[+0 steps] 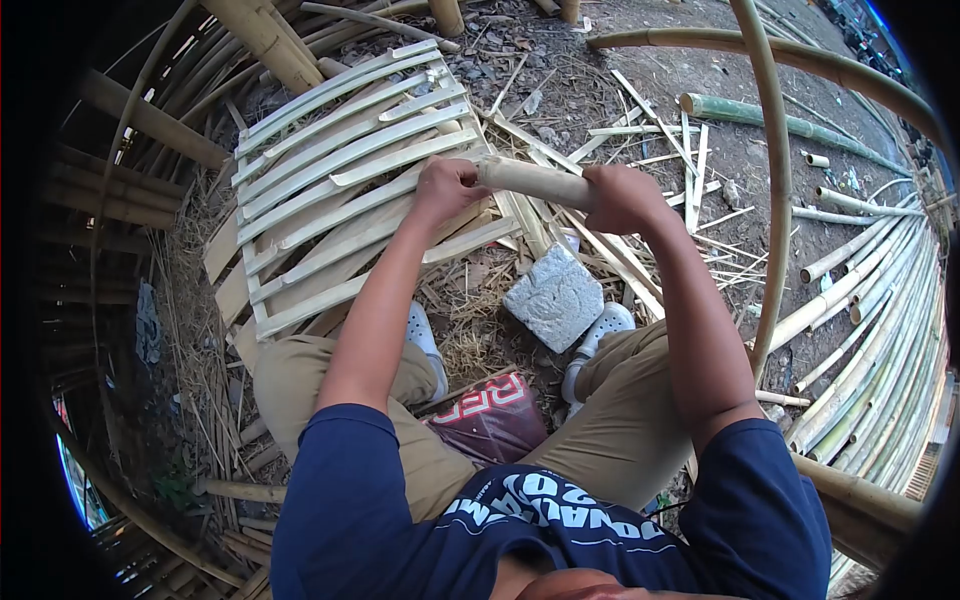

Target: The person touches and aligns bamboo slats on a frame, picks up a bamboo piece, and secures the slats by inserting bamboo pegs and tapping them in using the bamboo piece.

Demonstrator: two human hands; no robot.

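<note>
A short, pale bamboo pole point(537, 183) is held level in front of me, above the ground. My left hand point(446, 190) is closed round its left end, and my right hand point(622, 198) grips the right end. Beneath and to the left of my left hand lies a slatted bamboo panel point(350, 165), its strips fixed across a frame. A rough grey stone block point(555, 298) sits on the ground between my feet, below the pole. Thin split bamboo strips point(610, 255) lie scattered under my right hand.
Many cut bamboo poles point(880, 330) are piled at the right. A curved upright bamboo pole point(770, 180) stands close to my right arm. Thick bamboo posts point(265, 40) rise at the upper left. A dark red printed cloth point(490, 425) lies between my legs.
</note>
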